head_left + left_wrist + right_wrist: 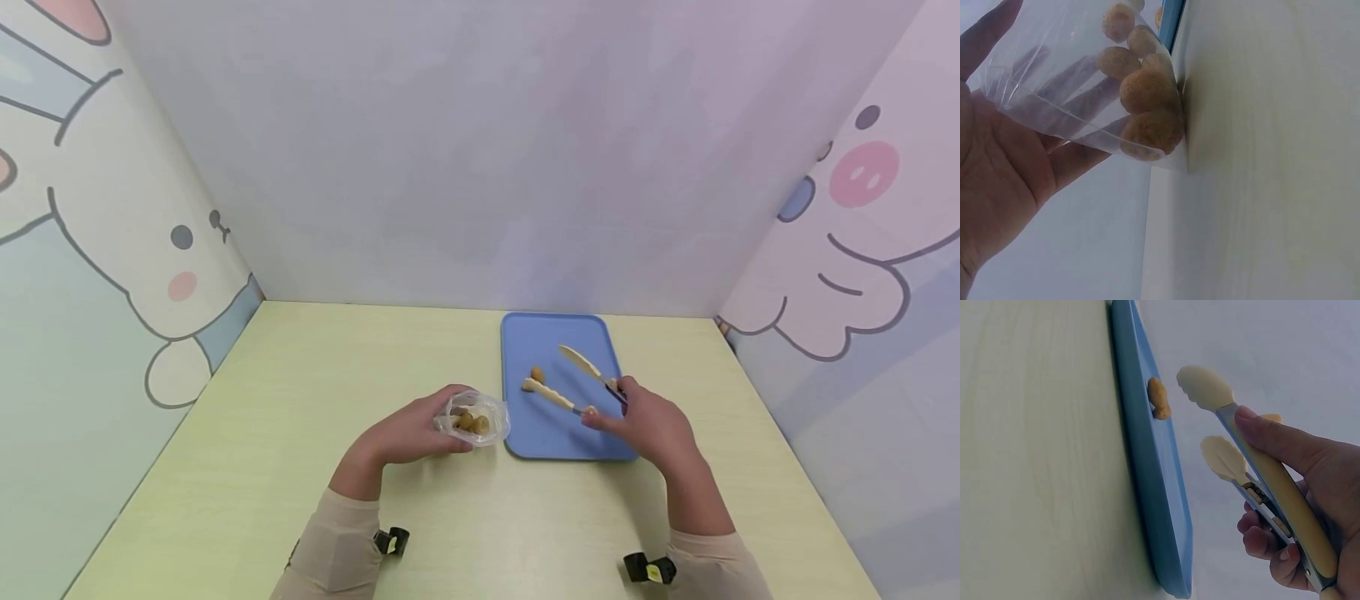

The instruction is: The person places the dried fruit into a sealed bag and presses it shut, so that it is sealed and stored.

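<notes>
The person's left hand point(412, 432) is curved around a clear plastic bag point(496, 408), thumb on one side and fingers on the other, the fingers showing through the film in the left wrist view; the bag's mouth faces up toward the head camera, and several round brown balls point(474, 423) lie gathered in its bottom; the bottom of the bag is right at the counter point(360, 358), though whether it touches cannot be told; the right hand point(660, 425) holds a pair of tongs point(1279, 494), the thumb pressed along one arm and the fingers curled about the other; the tongs have pale yellow, scalloped tips, metal arms and yellow grips, and their two arms stand wide apart with nothing between the tips; they hang over a blue tray point(555, 333), which lies flat on the counter just to the right of the bag, its raised rim running all round; two loose brown pieces point(1158, 399) lie touching on the tray, and the right wrist view shows the tips clear of them; both forearms wear beige sleeves point(337, 537), each with a small black device point(648, 569) at the wrist; behind the counter stands a plain pale wall point(465, 167), flanked by side panels point(847, 275) printed with cartoon animals.
</notes>
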Motion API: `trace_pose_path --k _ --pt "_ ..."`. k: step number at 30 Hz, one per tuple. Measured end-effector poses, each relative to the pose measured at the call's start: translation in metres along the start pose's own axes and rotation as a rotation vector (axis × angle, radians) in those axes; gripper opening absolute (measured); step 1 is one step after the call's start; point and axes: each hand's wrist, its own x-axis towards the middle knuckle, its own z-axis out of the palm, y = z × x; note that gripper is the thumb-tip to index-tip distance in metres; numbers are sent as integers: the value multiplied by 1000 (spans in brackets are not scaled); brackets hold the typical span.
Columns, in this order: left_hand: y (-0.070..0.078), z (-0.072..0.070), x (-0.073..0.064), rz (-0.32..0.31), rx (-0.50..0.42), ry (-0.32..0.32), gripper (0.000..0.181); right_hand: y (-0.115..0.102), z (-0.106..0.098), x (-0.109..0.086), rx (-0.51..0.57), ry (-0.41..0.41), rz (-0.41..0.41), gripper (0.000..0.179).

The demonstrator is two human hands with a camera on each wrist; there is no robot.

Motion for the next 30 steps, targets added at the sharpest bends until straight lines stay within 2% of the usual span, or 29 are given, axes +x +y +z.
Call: trace_pose_path --k 9,16,30 --pt "-1 0 1 7 11 -7 68 1 2 1 -13 9 10 87" --pt "-1 1 1 9 2 -13 68 5 8 4 -23 7 19 76" --pt "0 1 2 10 16 -13 67 0 16 8 -72 -15 20 69"
